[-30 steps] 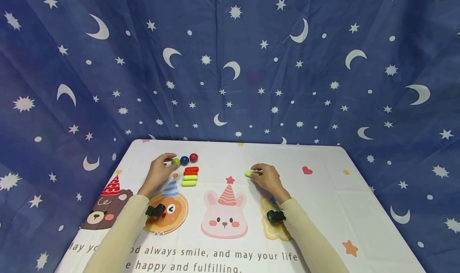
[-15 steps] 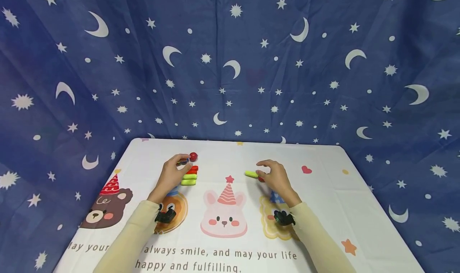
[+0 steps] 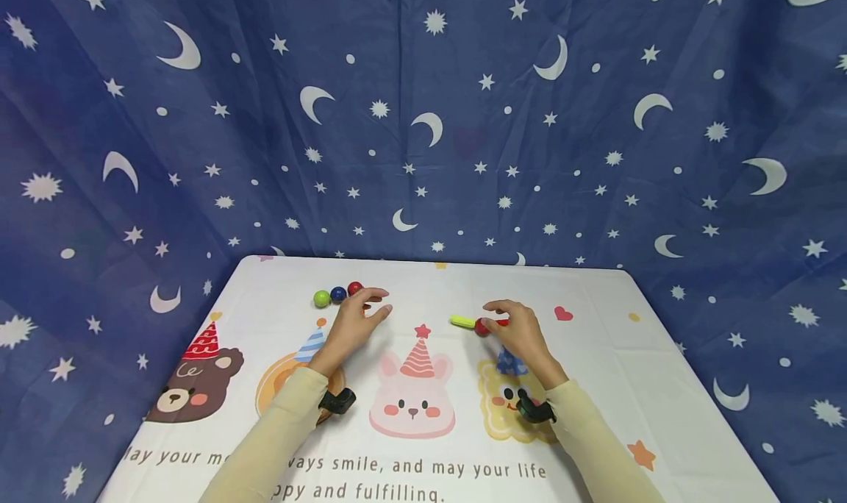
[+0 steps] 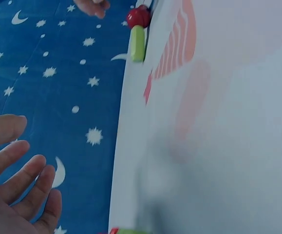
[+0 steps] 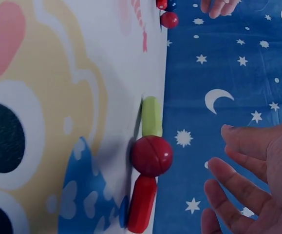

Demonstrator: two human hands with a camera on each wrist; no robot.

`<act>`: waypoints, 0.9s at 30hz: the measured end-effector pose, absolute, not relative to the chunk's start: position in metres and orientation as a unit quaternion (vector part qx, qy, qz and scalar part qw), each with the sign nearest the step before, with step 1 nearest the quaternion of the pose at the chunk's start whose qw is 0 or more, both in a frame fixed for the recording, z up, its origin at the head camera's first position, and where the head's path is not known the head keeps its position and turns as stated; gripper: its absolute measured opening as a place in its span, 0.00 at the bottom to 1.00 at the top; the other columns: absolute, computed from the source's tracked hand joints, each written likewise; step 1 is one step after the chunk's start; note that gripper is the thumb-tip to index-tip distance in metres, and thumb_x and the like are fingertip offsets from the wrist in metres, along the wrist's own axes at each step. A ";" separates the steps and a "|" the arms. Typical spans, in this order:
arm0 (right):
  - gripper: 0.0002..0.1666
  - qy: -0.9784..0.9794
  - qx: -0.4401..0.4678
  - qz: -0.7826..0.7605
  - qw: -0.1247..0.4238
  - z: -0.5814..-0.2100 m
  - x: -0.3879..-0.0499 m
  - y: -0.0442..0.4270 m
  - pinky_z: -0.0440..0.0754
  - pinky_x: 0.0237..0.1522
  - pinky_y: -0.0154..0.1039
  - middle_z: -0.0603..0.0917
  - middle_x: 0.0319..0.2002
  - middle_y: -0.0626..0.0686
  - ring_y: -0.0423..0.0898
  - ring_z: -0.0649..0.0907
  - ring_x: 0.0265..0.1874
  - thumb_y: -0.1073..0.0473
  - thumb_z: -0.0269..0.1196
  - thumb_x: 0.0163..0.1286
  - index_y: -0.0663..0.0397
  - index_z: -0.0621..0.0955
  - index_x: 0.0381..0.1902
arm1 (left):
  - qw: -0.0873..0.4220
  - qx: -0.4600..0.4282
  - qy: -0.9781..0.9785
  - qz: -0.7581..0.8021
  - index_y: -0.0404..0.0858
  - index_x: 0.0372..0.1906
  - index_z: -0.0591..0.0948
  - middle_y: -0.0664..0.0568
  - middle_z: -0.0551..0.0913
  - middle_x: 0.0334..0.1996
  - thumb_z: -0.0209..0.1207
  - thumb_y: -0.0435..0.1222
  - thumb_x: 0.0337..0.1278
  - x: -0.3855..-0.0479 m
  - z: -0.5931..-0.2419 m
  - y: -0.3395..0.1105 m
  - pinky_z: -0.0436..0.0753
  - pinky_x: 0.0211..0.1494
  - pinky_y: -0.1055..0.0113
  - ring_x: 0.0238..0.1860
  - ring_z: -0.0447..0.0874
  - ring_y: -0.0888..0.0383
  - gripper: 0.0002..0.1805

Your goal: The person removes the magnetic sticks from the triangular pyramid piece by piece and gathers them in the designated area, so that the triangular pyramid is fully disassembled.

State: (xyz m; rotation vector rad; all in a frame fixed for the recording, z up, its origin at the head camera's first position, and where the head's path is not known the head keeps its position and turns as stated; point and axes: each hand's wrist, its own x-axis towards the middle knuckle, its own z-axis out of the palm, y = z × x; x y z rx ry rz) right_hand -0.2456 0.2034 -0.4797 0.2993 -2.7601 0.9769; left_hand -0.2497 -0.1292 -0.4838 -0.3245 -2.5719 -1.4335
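I see a lime-green rod [image 3: 462,320] lying left-right. Left hand [image 3: 352,325] spread; spread right hand [image 3: 523,334] partly hides, from above, glossy red ball [image 5: 152,156].

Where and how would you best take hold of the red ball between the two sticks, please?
Probably by pinching the red ball around its middle, on its near and far sides, coming from above: the yellow-green stick and red stick sit end-on to its left and right, while those rounded sides look free.

Arms [image 3: 270,437] extended, left grip [image 3: 351,325] relaxed, right grip [image 3: 524,332] relaxed
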 end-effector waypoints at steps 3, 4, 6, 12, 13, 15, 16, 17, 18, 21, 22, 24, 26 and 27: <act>0.17 -0.935 0.097 0.328 0.097 -0.483 -0.246 0.205 0.79 0.52 0.54 0.87 0.46 0.58 0.58 0.83 0.48 0.56 0.70 0.62 0.52 0.86 0.49 | 0.085 -0.120 -0.861 -0.486 0.41 0.54 0.81 0.43 0.83 0.53 0.63 0.40 0.62 -0.252 -0.489 -0.116 0.78 0.61 0.50 0.56 0.80 0.47 0.17; 0.17 -0.935 0.097 0.326 0.098 -0.484 -0.246 0.206 0.80 0.51 0.54 0.87 0.46 0.58 0.58 0.84 0.48 0.56 0.70 0.62 0.52 0.86 0.49 | 0.083 -0.123 -0.860 -0.488 0.41 0.54 0.81 0.44 0.83 0.53 0.64 0.40 0.62 -0.253 -0.490 -0.112 0.78 0.61 0.50 0.56 0.80 0.47 0.17; 0.16 -0.935 0.094 0.326 0.100 -0.486 -0.246 0.207 0.80 0.51 0.54 0.88 0.46 0.58 0.57 0.84 0.47 0.57 0.70 0.61 0.52 0.86 0.48 | 0.075 -0.129 -0.857 -0.493 0.40 0.54 0.81 0.43 0.83 0.53 0.63 0.39 0.62 -0.255 -0.492 -0.102 0.78 0.62 0.50 0.56 0.80 0.48 0.17; 0.17 -0.938 0.078 0.326 0.090 -0.490 -0.246 0.209 0.80 0.54 0.54 0.88 0.46 0.59 0.58 0.84 0.48 0.57 0.71 0.61 0.52 0.86 0.48 | 0.054 -0.146 -0.861 -0.485 0.40 0.55 0.80 0.43 0.83 0.54 0.64 0.39 0.62 -0.258 -0.496 -0.071 0.78 0.62 0.51 0.56 0.80 0.48 0.18; 0.17 -0.939 0.075 0.325 0.087 -0.491 -0.246 0.209 0.80 0.54 0.54 0.88 0.46 0.59 0.58 0.84 0.49 0.56 0.71 0.61 0.51 0.86 0.49 | 0.050 -0.149 -0.861 -0.483 0.40 0.55 0.80 0.44 0.83 0.54 0.64 0.39 0.62 -0.259 -0.496 -0.066 0.78 0.62 0.51 0.56 0.80 0.48 0.18; 0.18 -0.940 0.071 0.324 0.082 -0.492 -0.247 0.209 0.80 0.54 0.54 0.88 0.47 0.58 0.58 0.84 0.49 0.56 0.70 0.62 0.51 0.85 0.49 | 0.046 -0.152 -0.862 -0.481 0.40 0.55 0.80 0.45 0.83 0.54 0.64 0.39 0.61 -0.260 -0.497 -0.057 0.78 0.61 0.51 0.56 0.80 0.49 0.18; 0.18 -0.940 0.070 0.325 0.081 -0.493 -0.247 0.210 0.80 0.53 0.54 0.88 0.47 0.58 0.58 0.84 0.49 0.55 0.70 0.62 0.50 0.85 0.50 | 0.044 -0.154 -0.864 -0.477 0.41 0.55 0.80 0.46 0.83 0.54 0.64 0.39 0.61 -0.261 -0.498 -0.053 0.78 0.61 0.53 0.56 0.80 0.50 0.18; 0.18 -0.940 0.070 0.325 0.081 -0.494 -0.247 0.210 0.81 0.52 0.53 0.87 0.48 0.58 0.57 0.84 0.48 0.55 0.70 0.62 0.51 0.85 0.50 | 0.044 -0.157 -0.864 -0.476 0.41 0.55 0.80 0.47 0.83 0.54 0.64 0.39 0.61 -0.263 -0.499 -0.049 0.78 0.61 0.53 0.56 0.80 0.50 0.18; 0.18 -0.939 0.069 0.328 0.080 -0.494 -0.248 0.210 0.81 0.50 0.53 0.87 0.48 0.58 0.57 0.84 0.47 0.55 0.70 0.62 0.51 0.85 0.50 | 0.042 -0.159 -0.864 -0.476 0.41 0.55 0.80 0.47 0.83 0.53 0.64 0.39 0.61 -0.264 -0.500 -0.046 0.78 0.60 0.54 0.56 0.80 0.51 0.18; 0.19 -0.937 0.070 0.333 0.076 -0.498 -0.248 0.210 0.82 0.46 0.50 0.88 0.47 0.58 0.55 0.85 0.44 0.55 0.70 0.62 0.51 0.85 0.51 | 0.043 -0.164 -0.865 -0.472 0.41 0.54 0.81 0.48 0.84 0.52 0.65 0.39 0.60 -0.269 -0.505 -0.037 0.79 0.59 0.55 0.55 0.81 0.52 0.17; 0.19 -0.937 0.070 0.334 0.075 -0.499 -0.248 0.210 0.82 0.44 0.50 0.88 0.47 0.58 0.55 0.85 0.44 0.55 0.70 0.62 0.51 0.85 0.51 | 0.044 -0.167 -0.864 -0.473 0.41 0.54 0.81 0.47 0.84 0.52 0.65 0.39 0.60 -0.270 -0.507 -0.035 0.79 0.59 0.55 0.54 0.81 0.51 0.17; 0.19 -0.937 0.070 0.336 0.072 -0.501 -0.248 0.210 0.82 0.43 0.49 0.88 0.46 0.59 0.55 0.85 0.43 0.55 0.70 0.62 0.51 0.85 0.51 | 0.041 -0.167 -0.864 -0.472 0.40 0.54 0.81 0.48 0.84 0.52 0.65 0.39 0.60 -0.273 -0.511 -0.030 0.78 0.59 0.56 0.54 0.81 0.52 0.17; 0.19 -0.937 0.067 0.336 0.069 -0.502 -0.248 0.209 0.82 0.44 0.49 0.87 0.47 0.59 0.54 0.84 0.43 0.55 0.70 0.62 0.51 0.85 0.52 | 0.037 -0.166 -0.865 -0.471 0.40 0.54 0.81 0.48 0.84 0.52 0.65 0.39 0.60 -0.276 -0.515 -0.025 0.78 0.59 0.56 0.55 0.80 0.51 0.18; 0.19 -0.938 0.065 0.335 0.067 -0.502 -0.249 0.209 0.82 0.44 0.49 0.87 0.47 0.58 0.54 0.84 0.44 0.55 0.70 0.62 0.50 0.85 0.52 | 0.035 -0.165 -0.865 -0.472 0.40 0.54 0.81 0.48 0.83 0.53 0.64 0.39 0.60 -0.278 -0.516 -0.023 0.78 0.60 0.55 0.55 0.80 0.51 0.18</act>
